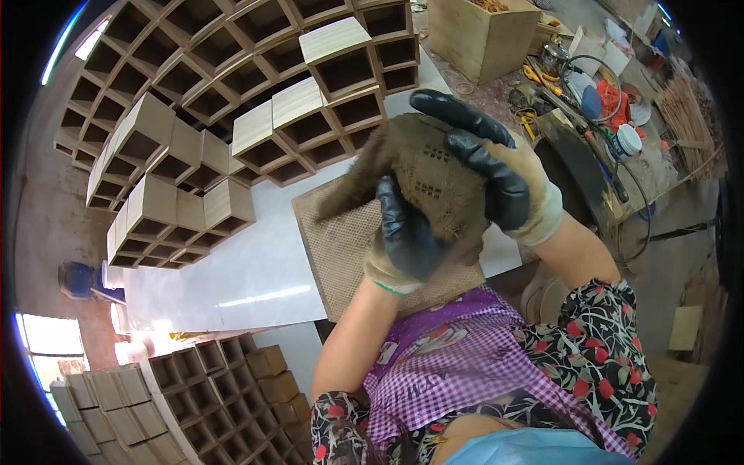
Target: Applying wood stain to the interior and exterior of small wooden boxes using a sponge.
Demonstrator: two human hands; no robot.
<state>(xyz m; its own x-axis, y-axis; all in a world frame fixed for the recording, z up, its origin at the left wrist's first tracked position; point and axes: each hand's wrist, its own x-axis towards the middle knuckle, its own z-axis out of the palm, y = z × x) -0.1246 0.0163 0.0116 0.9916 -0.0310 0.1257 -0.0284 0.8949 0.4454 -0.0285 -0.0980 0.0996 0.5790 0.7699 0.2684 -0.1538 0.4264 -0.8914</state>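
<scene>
A dirty brown rag (443, 186), with a few small dark printed squares on it, is bunched up between my hands. My left hand (408, 242), in a cream glove with a black coated palm and fingers, grips its near side. From the right, my right hand (496, 167) in a matching glove closes on the rag, its fingers stretched along the top. One loose end of the cloth hangs out to the left and looks blurred. Beneath both hands lies a tan woven mat (329, 252) on the white tabletop (232, 298).
Open wooden boxes (267, 139) stand stacked at the back and left of the table. More boxes (205, 387) are piled at lower left. At right, a cluttered bench holds a wooden bin (480, 39), tools, a black hose and a white tub (626, 141).
</scene>
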